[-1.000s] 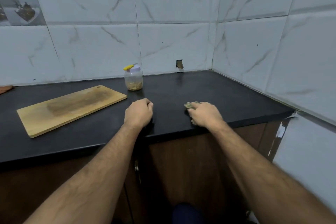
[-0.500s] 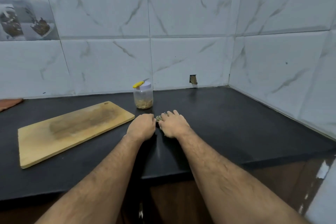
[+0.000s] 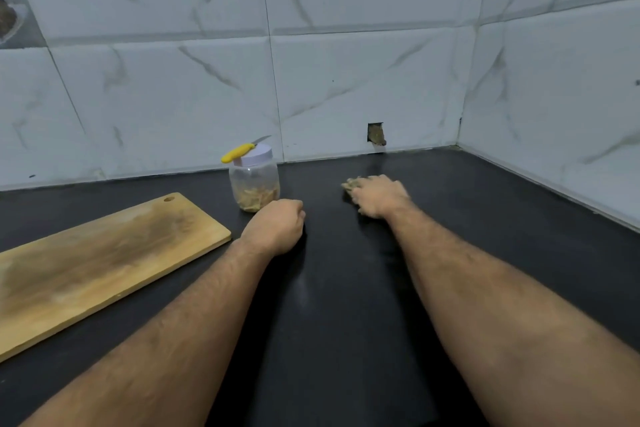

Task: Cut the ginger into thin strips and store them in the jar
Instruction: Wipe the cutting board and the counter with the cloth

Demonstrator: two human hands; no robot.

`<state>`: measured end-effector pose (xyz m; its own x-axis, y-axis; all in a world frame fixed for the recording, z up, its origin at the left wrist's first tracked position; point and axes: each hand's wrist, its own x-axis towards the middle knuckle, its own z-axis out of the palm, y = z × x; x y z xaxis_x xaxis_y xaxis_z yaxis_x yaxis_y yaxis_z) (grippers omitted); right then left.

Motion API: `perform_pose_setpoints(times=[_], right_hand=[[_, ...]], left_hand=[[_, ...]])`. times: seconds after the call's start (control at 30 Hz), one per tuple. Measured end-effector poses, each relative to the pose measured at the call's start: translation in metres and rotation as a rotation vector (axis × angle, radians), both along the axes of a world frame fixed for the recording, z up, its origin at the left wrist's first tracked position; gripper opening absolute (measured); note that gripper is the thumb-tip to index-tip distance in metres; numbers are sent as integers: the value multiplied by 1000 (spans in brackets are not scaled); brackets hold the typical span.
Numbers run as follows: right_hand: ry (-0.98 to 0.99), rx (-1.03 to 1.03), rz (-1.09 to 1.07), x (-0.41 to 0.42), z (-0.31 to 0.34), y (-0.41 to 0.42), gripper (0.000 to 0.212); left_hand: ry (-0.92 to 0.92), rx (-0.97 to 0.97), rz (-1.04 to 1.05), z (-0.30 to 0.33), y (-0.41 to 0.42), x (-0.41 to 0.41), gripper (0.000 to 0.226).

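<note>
I look down at a black kitchen countertop point(image 3: 346, 288) that runs into a corner of white marble-patterned wall tiles point(image 3: 346, 80). Both my bare forearms reach forward over the counter.

My left hand point(image 3: 275, 227) rests on the counter as a closed fist, knuckles up, fingers curled under and holding nothing that I can see. It sits just in front of a small clear plastic jar point(image 3: 254, 184) with a white lid point(image 3: 256, 155). The jar stands upright near the back wall, and pale ginger strips point(image 3: 254, 198) fill its bottom part. A knife with a yellow handle point(image 3: 239, 152) lies across the lid, its blade pointing right toward the wall.

My right hand point(image 3: 379, 196) lies palm down farther right and a little farther back, well apart from my left fist. Its fingers curl over a crumpled greenish-tan wad point(image 3: 350, 184) whose edge shows at my fingertips; I cannot tell what the wad is. The hand is slightly blurred.

To the left, a long wooden cutting board point(image 3: 97, 263) lies flat at an angle, with a darker worn patch along its middle and a small hole near its far corner. Its near right corner is just beside my left wrist.

A small rough hole point(image 3: 376, 133) is cut in the wall tile just above the counter, behind my right hand.
</note>
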<state>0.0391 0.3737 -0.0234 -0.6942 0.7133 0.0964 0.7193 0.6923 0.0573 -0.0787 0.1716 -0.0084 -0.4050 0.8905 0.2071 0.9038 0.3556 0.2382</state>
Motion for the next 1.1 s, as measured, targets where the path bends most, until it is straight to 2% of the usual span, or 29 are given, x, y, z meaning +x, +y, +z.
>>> perform_pose_setpoints(times=[0.13, 0.2, 0.3, 0.33, 0.4, 0.5, 0.6, 0.7, 0.87, 1.0, 1.1], right_hand=[[24, -78, -252, 98, 4, 18, 65], [131, -113, -404, 140, 5, 11, 58], [387, -60, -573, 151, 9, -14, 40], [448, -51, -560, 145, 12, -26, 44], [458, -70, -399, 121, 17, -56, 50], [346, -60, -120, 64, 15, -120, 39], [238, -67, -3, 29, 1, -160, 40], [148, -88, -64, 40, 4, -131, 43], [170, -93, -283, 117, 10, -86, 44], [345, -100, -551, 171, 14, -102, 36], [513, -118, -647, 185, 15, -128, 29]], left_hand=[[-16, -24, -16, 4, -6, 17, 37], [-11, -31, -39, 7, -15, 27, 37], [-20, -22, -51, 9, -25, 40, 37], [-25, -28, -54, 10, -28, 45, 37], [-42, -25, -54, 9, -31, 55, 38], [-36, 18, -27, 7, -36, 60, 35], [-40, 38, 11, 4, -39, 50, 30], [-69, 6, 60, 8, -43, 42, 35], [-65, 3, 39, 17, -43, 51, 37], [-65, -11, -22, 15, -49, 77, 38], [-67, -12, -53, 9, -58, 95, 36]])
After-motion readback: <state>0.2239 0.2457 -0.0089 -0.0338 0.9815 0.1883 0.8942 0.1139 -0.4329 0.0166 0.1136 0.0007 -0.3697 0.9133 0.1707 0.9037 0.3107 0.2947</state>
